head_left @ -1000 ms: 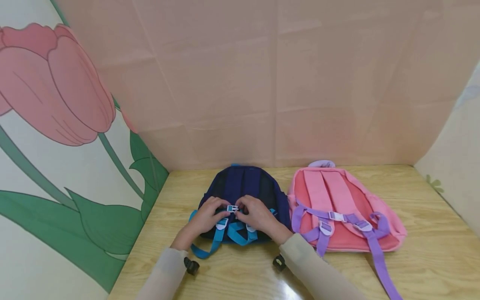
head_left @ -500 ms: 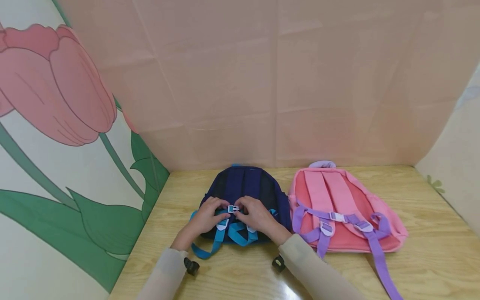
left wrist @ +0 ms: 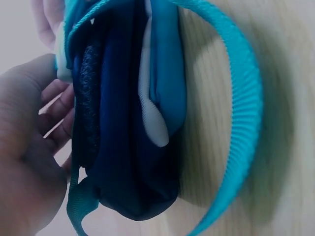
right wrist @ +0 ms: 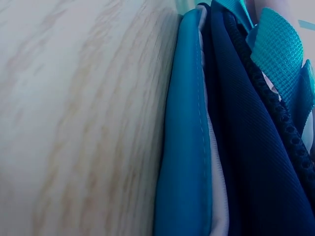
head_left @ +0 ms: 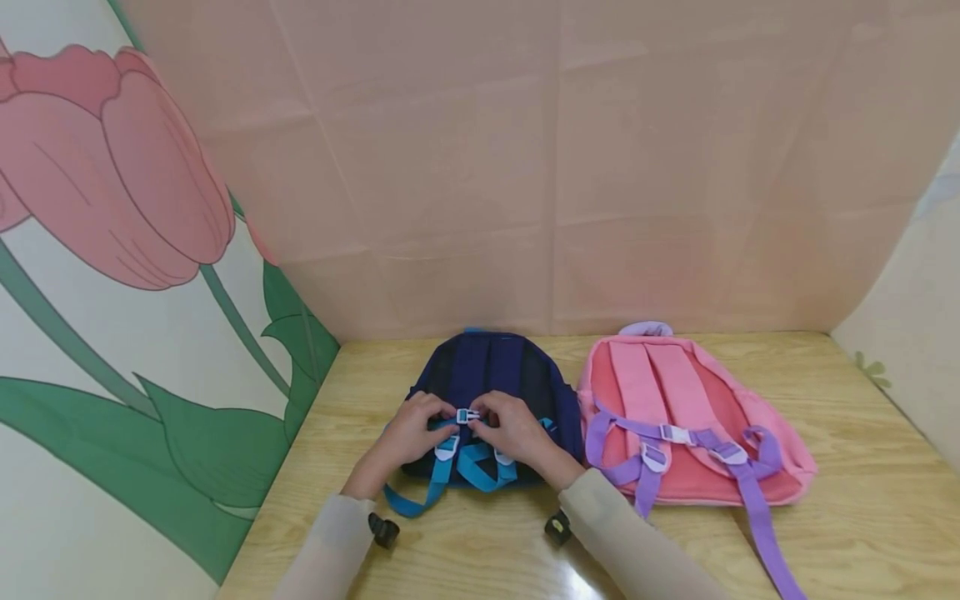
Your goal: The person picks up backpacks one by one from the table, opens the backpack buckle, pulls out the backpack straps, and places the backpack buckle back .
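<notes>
A dark blue backpack [head_left: 495,354] lies on the table with its shoulder straps facing up. Above its straps, a white side-release buckle [head_left: 467,416] spans the gap between both hands. My left hand [head_left: 416,429] pinches the buckle's left half between thumb and fingers. From the other side, my right hand [head_left: 513,427] pinches the right half, whose prongs show. Whether the halves are locked together I cannot tell. Blue webbing straps [head_left: 480,468] hang below the hands. In the left wrist view, a turquoise strap [left wrist: 246,93] loops out past the backpack's side.
A pink backpack [head_left: 705,367] with purple straps lies close on the right, its white chest buckle [head_left: 675,433] joined. The wooden table [head_left: 465,550] meets a draped cloth [head_left: 525,208] behind, and a tulip-painted wall [head_left: 150,192] rises on the left.
Both hands hold nearly the same position over the buckle. The whole scene shifts very slightly to the right in the head view.
</notes>
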Demonstrator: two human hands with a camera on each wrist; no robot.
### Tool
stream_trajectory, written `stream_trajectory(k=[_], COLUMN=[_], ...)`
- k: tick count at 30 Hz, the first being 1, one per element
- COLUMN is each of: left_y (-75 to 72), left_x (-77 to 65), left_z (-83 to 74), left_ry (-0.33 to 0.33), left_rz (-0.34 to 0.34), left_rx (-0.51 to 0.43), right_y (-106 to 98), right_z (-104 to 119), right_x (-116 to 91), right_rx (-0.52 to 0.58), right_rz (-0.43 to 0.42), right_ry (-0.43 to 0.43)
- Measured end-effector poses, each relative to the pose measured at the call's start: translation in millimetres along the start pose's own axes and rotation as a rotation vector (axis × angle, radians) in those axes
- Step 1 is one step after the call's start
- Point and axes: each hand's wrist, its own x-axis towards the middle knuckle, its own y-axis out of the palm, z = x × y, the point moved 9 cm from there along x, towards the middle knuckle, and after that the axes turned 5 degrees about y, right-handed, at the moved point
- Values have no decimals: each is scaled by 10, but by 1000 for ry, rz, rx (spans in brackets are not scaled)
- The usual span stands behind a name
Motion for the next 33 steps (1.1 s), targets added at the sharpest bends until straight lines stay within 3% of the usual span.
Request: stream_trajectory(k=[9,20,33], left_y=[-24,31,57], left_x=[-24,-36,-23], left_z=[-28,-27,-47], left_ry=[38,25,35], left_rz=[-47,-31,-12], left_rx=[-35,-95,-89], right_y=[0,17,10], right_z=[-18,-16,-6], right_x=[8,11,9], right_rx=[19,12,-4], right_rz=[3,32,38], right_ry=[21,26,6])
